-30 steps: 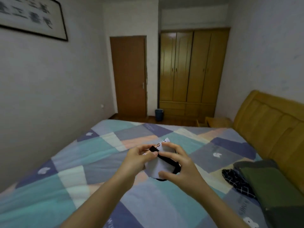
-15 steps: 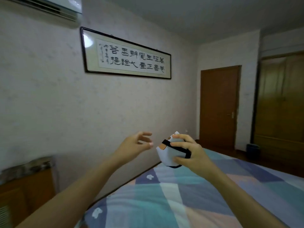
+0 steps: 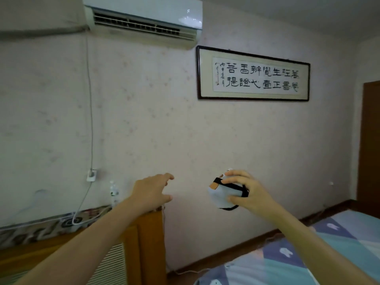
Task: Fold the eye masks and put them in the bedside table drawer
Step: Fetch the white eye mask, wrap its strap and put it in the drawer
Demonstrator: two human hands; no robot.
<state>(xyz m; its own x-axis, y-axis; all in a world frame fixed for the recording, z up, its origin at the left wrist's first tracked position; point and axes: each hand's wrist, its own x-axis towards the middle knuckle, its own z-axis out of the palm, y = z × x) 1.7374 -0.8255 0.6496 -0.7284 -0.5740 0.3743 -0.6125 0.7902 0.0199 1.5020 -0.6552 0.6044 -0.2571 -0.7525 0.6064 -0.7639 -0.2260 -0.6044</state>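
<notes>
R grip (image 3: 244, 190) pinches folded eye mask (image 3: 221, 193); L hand (image 3: 152, 192) loose, well apart.

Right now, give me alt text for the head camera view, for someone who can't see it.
A person's right hand grips a folded eye mask in mid-air, while the open left hand reaches toward a wooden cabinet by the wall. Above hang an air conditioner and framed calligraphy; a patchwork bed shows lower right.

right hand (image 3: 249, 195) gripping folded eye mask (image 3: 223, 194) (black strap), left hand (image 3: 152, 192) empty
</notes>
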